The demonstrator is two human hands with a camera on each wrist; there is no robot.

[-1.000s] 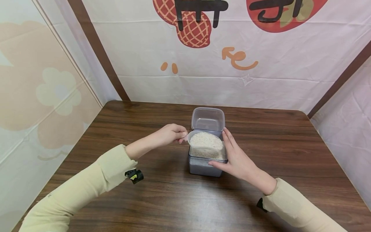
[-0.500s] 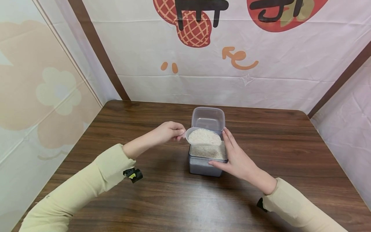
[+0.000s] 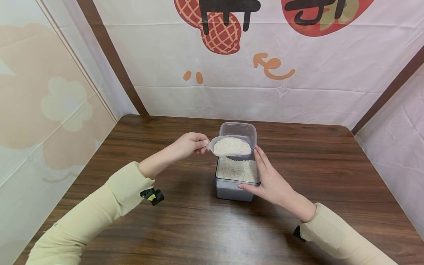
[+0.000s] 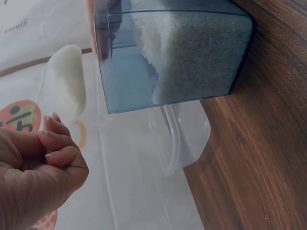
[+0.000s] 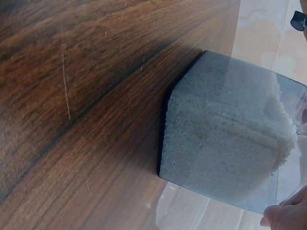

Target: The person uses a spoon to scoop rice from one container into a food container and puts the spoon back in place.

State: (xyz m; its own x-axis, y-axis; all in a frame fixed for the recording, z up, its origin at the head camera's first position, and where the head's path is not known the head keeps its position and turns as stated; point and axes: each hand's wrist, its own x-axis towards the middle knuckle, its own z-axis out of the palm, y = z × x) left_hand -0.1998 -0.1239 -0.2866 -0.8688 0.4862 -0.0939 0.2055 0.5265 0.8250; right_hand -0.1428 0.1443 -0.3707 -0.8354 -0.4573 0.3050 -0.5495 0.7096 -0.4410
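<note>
- The left hand (image 3: 193, 142) pinches the handle of a scoop (image 3: 214, 142) between thumb and curled fingers.
- The scoop carries a heap of rice (image 3: 233, 147) and hangs above the rim of the box (image 3: 233, 191), apart from it.
- The box, partly filled with rice, stands between the table's (image 3: 304, 158) left and right edges.
- The right hand (image 3: 273, 182), fingers straight and thumb spread wide, touches the box's right side.
- Behind the box, toward the table's far edge, stands a clear tub (image 3: 237, 129).
</note>
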